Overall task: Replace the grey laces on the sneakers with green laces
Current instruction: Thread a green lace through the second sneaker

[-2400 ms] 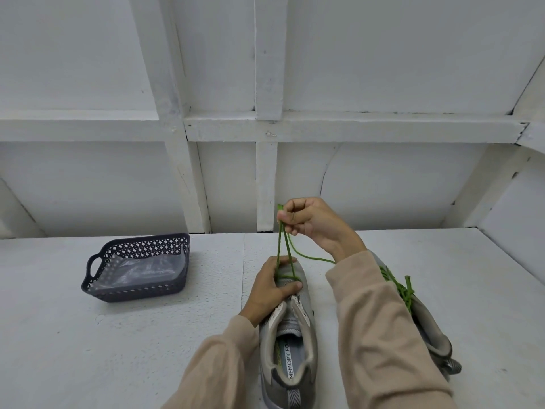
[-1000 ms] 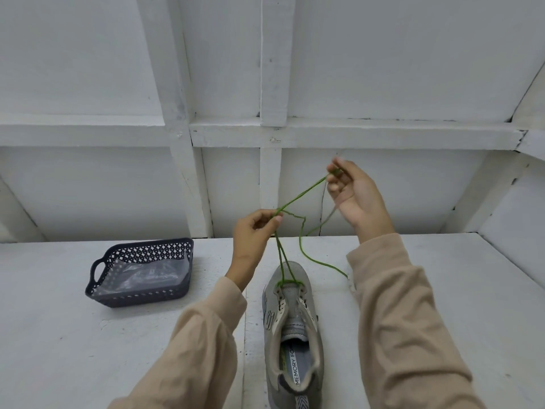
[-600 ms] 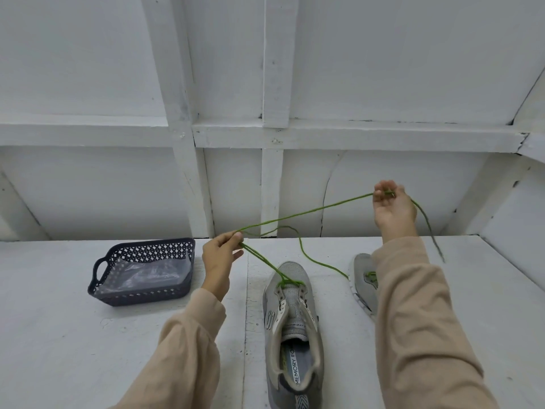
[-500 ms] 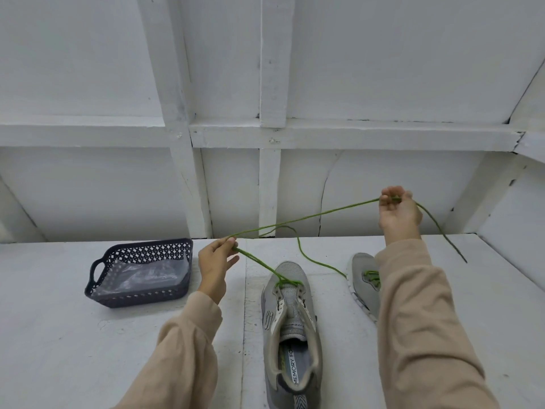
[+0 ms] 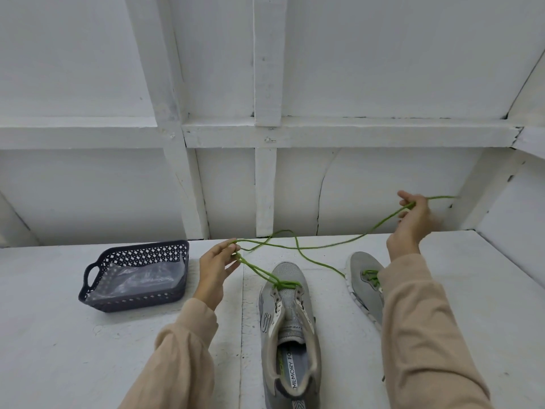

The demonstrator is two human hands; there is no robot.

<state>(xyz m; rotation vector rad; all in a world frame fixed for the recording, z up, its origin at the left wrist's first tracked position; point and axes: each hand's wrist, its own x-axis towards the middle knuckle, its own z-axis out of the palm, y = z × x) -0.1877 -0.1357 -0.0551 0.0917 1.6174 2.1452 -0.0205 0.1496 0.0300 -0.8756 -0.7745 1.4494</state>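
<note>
Green lace (image 5: 287, 284) spread wide, L hand (image 5: 216, 267) pinching low, R hand (image 5: 411, 222) higher

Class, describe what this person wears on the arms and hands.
Both arms wear loose, long beige fabric sleeves, the left sleeve and the right sleeve, ending at the wrists. The left hand and right hand are bare: no gloves, rings or watch show.

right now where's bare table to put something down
Bare table: left of the basket, and right of the far sneaker. Crowded: the middle, green lace strung from left hand to right hand over the near sneaker.
</note>
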